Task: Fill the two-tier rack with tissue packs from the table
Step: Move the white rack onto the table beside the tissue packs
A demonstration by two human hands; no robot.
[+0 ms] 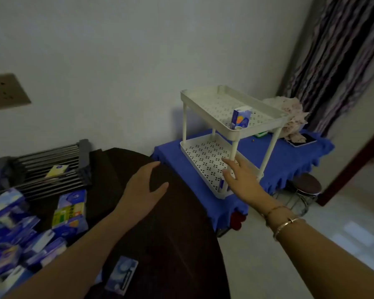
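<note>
Dark round table (160,234) with scattered tissue packs (69,210), seemingly a folded metal rack (52,167)

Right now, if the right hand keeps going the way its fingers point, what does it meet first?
Probably the rack's front post: the right hand is open at the lower tier, fingertips by that post. Depth is uncertain.

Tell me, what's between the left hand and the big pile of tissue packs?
In the head view, only bare dark table top lies between the left hand and the pile of tissue packs; the nearest packs lie beside the wrist.
</note>
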